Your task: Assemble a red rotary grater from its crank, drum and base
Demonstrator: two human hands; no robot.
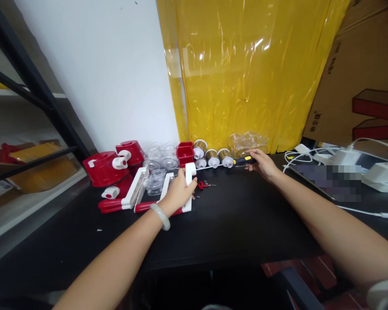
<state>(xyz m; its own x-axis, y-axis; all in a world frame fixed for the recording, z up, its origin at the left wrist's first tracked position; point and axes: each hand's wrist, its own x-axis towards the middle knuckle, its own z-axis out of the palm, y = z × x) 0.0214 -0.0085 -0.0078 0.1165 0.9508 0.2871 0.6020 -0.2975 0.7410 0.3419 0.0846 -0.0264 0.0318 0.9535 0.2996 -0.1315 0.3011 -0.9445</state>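
Note:
My left hand [180, 189] is closed around a white crank handle [190, 174] with a red grip, held upright over the black table. In my right hand [261, 163] is a screwdriver [243, 160] with a black and yellow handle. Its long thin shaft points left and reaches the top of the crank handle; whether the tip sits in a screw I cannot tell. Left of my left hand lie more white crank handles [136, 189] with red grips. Small red parts [201, 185] and several tiny screws lie just right of the held handle.
Red housings [105, 168] with white knobs stand at the left. Clear plastic parts [155, 181], a red hopper [185, 153] and metal grater drums [212, 157] line the back. A phone-like dark device [310, 181], white cables and chargers [344, 157] occupy the right. A yellow plastic curtain [239, 73] hangs behind.

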